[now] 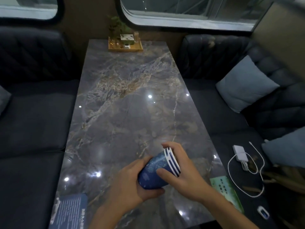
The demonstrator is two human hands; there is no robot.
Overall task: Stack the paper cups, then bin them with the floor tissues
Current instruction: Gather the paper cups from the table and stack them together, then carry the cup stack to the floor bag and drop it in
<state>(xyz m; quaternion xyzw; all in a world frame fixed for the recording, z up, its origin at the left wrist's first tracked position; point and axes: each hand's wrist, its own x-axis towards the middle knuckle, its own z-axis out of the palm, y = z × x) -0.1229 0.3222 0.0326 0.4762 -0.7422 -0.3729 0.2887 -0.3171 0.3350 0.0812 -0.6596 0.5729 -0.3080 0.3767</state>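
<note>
A stack of blue paper cups [155, 169] with white rims lies tilted on its side just above the near end of the marble table [125, 96]. My left hand [132, 184] wraps around the base end of the stack from below. Over the rim end, my right hand [183, 169] is closed, fingers across the white rims and thumb on the cup wall. No floor tissues and no bin are in view.
A wooden tray [125, 45] with a plant stands at the table's far end. A blue card [71, 210] and a green card [226, 190] lie at the near corners. Dark sofas flank the table; the right one holds a light cushion [245, 85], a charger with cable [241, 156] and a small device [264, 214].
</note>
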